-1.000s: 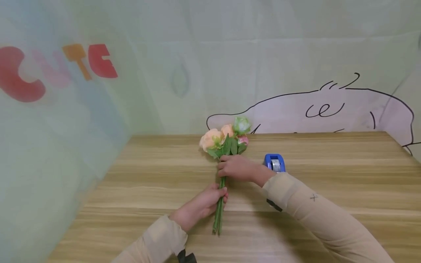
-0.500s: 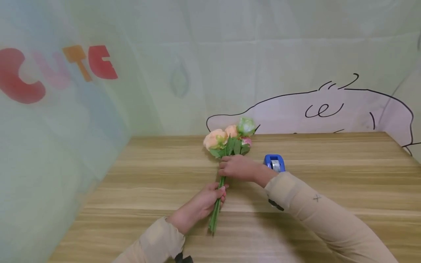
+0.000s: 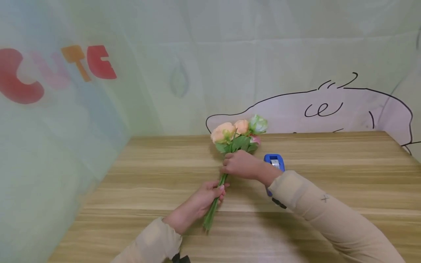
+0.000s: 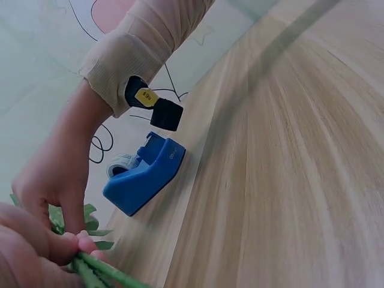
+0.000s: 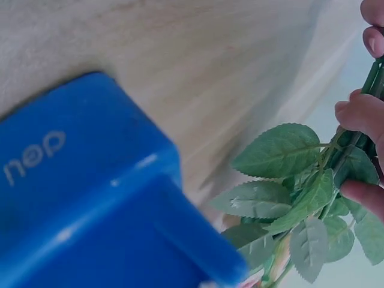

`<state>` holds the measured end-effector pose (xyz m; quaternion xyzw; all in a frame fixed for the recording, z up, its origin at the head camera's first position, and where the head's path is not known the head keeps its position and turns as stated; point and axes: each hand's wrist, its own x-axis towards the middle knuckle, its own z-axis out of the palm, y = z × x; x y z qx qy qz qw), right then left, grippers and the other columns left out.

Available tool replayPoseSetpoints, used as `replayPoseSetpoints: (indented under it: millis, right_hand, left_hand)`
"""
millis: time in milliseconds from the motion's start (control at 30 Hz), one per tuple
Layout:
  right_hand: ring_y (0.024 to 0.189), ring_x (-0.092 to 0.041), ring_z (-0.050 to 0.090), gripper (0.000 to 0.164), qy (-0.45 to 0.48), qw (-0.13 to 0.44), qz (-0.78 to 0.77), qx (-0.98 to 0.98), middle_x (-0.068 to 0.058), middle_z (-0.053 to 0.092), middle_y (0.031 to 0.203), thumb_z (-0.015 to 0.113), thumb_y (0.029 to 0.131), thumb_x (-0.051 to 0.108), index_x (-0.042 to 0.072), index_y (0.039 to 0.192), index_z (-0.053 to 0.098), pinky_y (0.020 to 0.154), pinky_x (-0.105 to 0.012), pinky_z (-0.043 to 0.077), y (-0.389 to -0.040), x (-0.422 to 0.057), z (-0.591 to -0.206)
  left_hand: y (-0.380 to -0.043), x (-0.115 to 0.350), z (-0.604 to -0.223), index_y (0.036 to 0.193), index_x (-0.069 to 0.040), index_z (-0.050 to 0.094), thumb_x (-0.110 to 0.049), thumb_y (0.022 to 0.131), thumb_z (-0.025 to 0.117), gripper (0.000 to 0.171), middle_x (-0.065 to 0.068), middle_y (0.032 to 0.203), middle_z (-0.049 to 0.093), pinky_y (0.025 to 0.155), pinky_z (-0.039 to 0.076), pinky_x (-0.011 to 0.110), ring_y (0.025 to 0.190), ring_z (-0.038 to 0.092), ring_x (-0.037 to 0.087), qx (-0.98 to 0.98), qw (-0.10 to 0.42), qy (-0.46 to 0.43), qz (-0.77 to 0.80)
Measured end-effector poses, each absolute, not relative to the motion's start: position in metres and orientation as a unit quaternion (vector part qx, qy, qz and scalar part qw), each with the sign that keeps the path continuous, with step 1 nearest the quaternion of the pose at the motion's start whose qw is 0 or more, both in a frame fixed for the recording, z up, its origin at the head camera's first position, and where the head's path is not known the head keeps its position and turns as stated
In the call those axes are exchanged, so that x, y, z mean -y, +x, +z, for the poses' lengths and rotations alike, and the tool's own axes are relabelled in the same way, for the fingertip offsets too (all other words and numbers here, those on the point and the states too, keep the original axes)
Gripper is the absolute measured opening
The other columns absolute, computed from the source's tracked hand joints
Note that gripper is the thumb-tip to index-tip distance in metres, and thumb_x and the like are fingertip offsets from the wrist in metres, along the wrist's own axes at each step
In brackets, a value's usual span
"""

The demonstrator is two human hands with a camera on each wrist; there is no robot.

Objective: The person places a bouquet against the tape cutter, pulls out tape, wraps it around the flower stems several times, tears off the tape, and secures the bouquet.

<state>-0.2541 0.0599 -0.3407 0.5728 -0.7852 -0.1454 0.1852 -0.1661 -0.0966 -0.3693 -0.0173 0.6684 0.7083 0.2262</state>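
Observation:
A bouquet of artificial flowers [image 3: 223, 132], with peach, pale green and pink blooms, slants up and to the right over the table. My left hand [image 3: 205, 199] grips its green stems [image 3: 210, 215] near the lower part, thumb across them. Just under the leaves [image 5: 282, 150], my right hand [image 3: 245, 164] pinches the same stems; the right wrist view shows its fingertips around them. Close beside the right forearm stands a blue tape dispenser [image 4: 144, 174] with a roll of clear tape [image 4: 123, 163]. In the head view that forearm partly hides it.
The wood-grain table [image 3: 138, 182] reaches back to a fabric backdrop [image 3: 164, 73] printed with letters and a line drawing. Blooms overlap the table's back edge in the head view. Black wrist-camera mounts [image 4: 156, 108] stick out beneath the sleeves.
The bouquet has tilted further: its blooms have shifted right and slightly up, while the stem ends have swung left. Both hands keep their hold, and the right hand has moved slightly right.

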Motion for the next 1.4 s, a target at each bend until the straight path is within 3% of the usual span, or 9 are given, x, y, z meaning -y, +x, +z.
replayPoseSetpoints:
  millis: [467,700,867,1067,1400]
  right_hand:
    - [0.066,-0.012,0.053,0.004,0.511,0.206,-0.180,0.815,0.008,0.064,0.075,0.069,0.082,0.021,0.024,0.084,0.067,0.045,-0.022,0.040,-0.238,-0.062,-0.321]
    - [0.066,-0.012,0.054,0.003,0.490,0.210,-0.184,0.826,0.008,0.065,0.078,0.068,0.083,0.020,0.023,0.085,0.068,0.044,-0.022,0.040,-0.228,-0.067,-0.310]
    - [0.067,-0.013,0.056,0.007,0.466,0.212,-0.187,0.838,0.007,0.066,0.078,0.068,0.084,0.020,0.023,0.089,0.071,0.045,-0.022,0.041,-0.220,-0.070,-0.303]
    - [0.066,-0.014,0.057,0.003,0.449,0.240,-0.182,0.842,0.004,0.063,0.073,0.071,0.081,0.018,0.020,0.083,0.068,0.043,-0.023,0.041,-0.208,-0.077,-0.297]
    - [0.061,-0.016,0.053,0.008,0.416,0.276,-0.187,0.846,0.000,0.060,0.064,0.073,0.078,0.013,0.018,0.076,0.067,0.040,-0.025,0.041,-0.191,-0.093,-0.295]
  left_hand:
    - [-0.169,0.105,-0.362,0.121,0.017,0.048,-0.002,0.097,0.043,0.031,0.003,0.079,0.051,0.058,0.040,0.016,0.066,0.047,0.005,-0.729,0.190,0.031,0.657]
    - [-0.169,0.107,-0.356,0.117,0.015,0.053,-0.003,0.097,0.045,0.028,0.010,0.082,0.055,0.065,0.042,0.023,0.071,0.050,0.011,-0.765,0.160,0.089,0.618]
    - [-0.169,0.109,-0.350,0.116,0.015,0.054,-0.004,0.096,0.047,0.028,0.007,0.081,0.056,0.068,0.042,0.027,0.072,0.049,0.011,-0.769,0.157,0.119,0.608]
    - [-0.168,0.110,-0.344,0.113,0.015,0.055,-0.003,0.096,0.047,0.025,0.004,0.080,0.057,0.072,0.045,0.032,0.074,0.051,0.011,-0.781,0.139,0.161,0.587]
    - [-0.168,0.100,-0.335,0.110,0.005,0.059,-0.006,0.096,0.049,0.021,0.003,0.081,0.057,0.073,0.047,0.033,0.076,0.052,0.013,-0.798,0.148,0.205,0.546]
